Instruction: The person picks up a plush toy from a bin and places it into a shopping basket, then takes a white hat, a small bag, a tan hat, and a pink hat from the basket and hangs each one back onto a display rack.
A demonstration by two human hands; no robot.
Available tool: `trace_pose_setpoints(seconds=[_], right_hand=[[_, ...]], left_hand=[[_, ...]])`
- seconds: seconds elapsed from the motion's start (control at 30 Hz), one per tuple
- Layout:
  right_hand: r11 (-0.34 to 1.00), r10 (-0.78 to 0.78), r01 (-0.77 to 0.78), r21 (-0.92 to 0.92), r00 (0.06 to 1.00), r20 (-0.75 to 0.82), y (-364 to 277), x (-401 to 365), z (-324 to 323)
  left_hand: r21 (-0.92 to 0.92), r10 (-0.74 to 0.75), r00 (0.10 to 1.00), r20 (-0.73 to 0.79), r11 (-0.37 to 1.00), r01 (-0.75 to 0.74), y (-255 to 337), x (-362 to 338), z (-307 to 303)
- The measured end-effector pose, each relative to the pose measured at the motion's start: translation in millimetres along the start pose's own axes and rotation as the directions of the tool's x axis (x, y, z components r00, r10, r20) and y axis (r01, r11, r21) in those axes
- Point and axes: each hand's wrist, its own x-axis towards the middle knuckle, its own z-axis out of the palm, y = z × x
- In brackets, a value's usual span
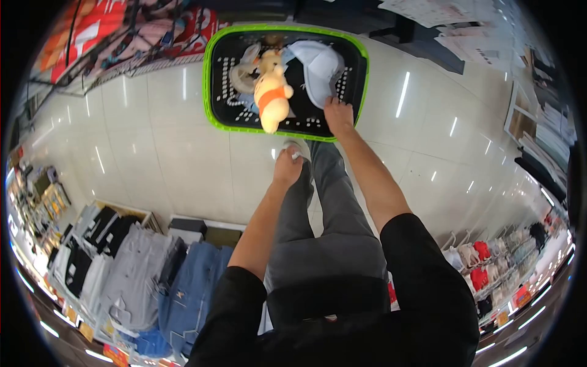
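A black shopping basket with a bright green rim [208,79] is at the top middle, in front of my feet. My right hand [339,115] reaches over its near right side and pinches the brim of a pale blue-white cap [319,64] inside. Left of the cap lies a yellow plush toy [273,110] with an orange band on its body. Beige and grey soft items [243,76] are partly hidden beside the toy. My left hand [287,166] hangs just below the basket, in front of my leg, fingers curled with a small white bit showing at them.
Folded jeans [194,293] and grey trousers [131,275] are stacked on a display at lower left. Clothing hangs on a rack [88,37] at upper left. Red and pale garments [480,263] hang at lower right. The floor [177,147] is shiny tile.
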Motion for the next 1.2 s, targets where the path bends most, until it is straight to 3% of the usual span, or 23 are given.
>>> trace_pose_setpoints(seconds=[0.07, 0.1, 0.17, 0.2, 0.27, 0.3, 0.33, 0.37, 0.47, 0.53, 0.6, 0.7, 0.73, 0.77, 0.83, 0.97, 1.03, 1.13, 1.2], right_hand=[[0.999, 0.038, -0.037, 0.005, 0.989, -0.144, -2, 3, 14], [0.997, 0.075, -0.074, 0.014, 0.991, -0.108, -3, -4, 4], [0.999, 0.004, -0.004, 0.048, 1.000, -0.014, -2, -23, -18], [0.999, 0.000, 0.002, 0.037, 0.999, -0.036, -2, -33, -26], [0.998, -0.006, 0.005, 0.057, 1.000, 0.024, -2, -51, -38], [0.999, -0.010, 0.010, 0.049, 1.000, -0.003, -2, -60, -48], [0.985, 0.049, -0.060, 0.161, 0.996, 0.072, -4, -73, -55], [0.955, 0.094, -0.134, 0.266, 0.983, 0.158, -7, -86, -59], [0.889, 0.155, -0.234, 0.394, 0.962, 0.223, -5, -99, -54], [0.864, 0.170, -0.261, 0.431, 0.956, 0.239, -5, -98, -52], [0.841, 0.188, -0.294, 0.454, 0.946, 0.265, 1, -89, -45], [0.815, 0.239, -0.271, 0.512, 0.962, 0.129, -4, -73, -35], [0.811, 0.238, -0.277, 0.516, 0.961, 0.142, -6, -68, -44], [0.832, 0.248, -0.237, 0.502, 0.968, 0.046, -8, -63, -38], [0.852, 0.241, -0.202, 0.484, 0.970, -0.021, -10, -50, -32], [0.868, 0.232, -0.223, 0.444, 0.972, 0.034, -11, -19, -21], [0.901, 0.168, -0.183, 0.394, 0.983, 0.072, -7, -7, -15], [0.956, 0.113, -0.124, 0.268, 0.992, 0.056, -2, 7, 0], [0.971, 0.116, -0.122, 0.205, 0.992, 0.039, 2, 9, 5]], left_hand=[[-0.061, 0.014, 1.000, -0.020, 0.998, -0.015, -4, -7, -9], [-0.059, 0.021, 0.999, -0.029, 0.998, -0.022, -12, -13, -12], [-0.125, -0.021, 0.999, -0.043, 0.992, 0.016, -35, -29, -17], [-0.133, -0.007, 0.998, -0.062, 0.991, -0.001, -53, -37, -18], [0.046, 0.011, 0.998, -0.062, 0.999, -0.008, -89, -54, -24], [0.037, -0.066, 0.997, -0.043, 0.997, 0.068, -86, -67, -37], [0.032, -0.154, 0.988, -0.015, 0.988, 0.154, -91, -86, -46], [0.028, -0.155, 0.988, -0.026, 0.987, 0.156, -96, -105, -53], [-0.109, -0.176, 0.983, -0.056, 0.980, 0.169, -130, -132, -62], [-0.366, -0.356, 0.935, 0.006, 0.869, 0.333, -150, -151, -59], [-0.364, -0.384, 0.923, 0.018, 0.857, 0.364, -182, -163, -47], [-0.281, -0.450, 0.890, 0.067, 0.848, 0.450, -230, -161, -23], [-0.121, -0.449, 0.891, 0.063, 0.883, 0.453, -230, -158, -18], [0.041, -0.440, 0.896, 0.059, 0.898, 0.438, -225, -150, -13], [0.040, -0.464, 0.881, 0.097, 0.886, 0.462, -195, -132, -8], [-0.236, -0.284, 0.954, 0.097, 0.924, 0.299, -122, -72, 4], [-0.252, -0.136, 0.989, 0.065, 0.956, 0.149, -92, -39, 11], [-0.293, -0.112, 0.991, 0.068, 0.948, 0.128, -59, 6, 21], [-0.182, -0.033, 0.999, 0.030, 0.983, 0.038, -31, 19, 14]])
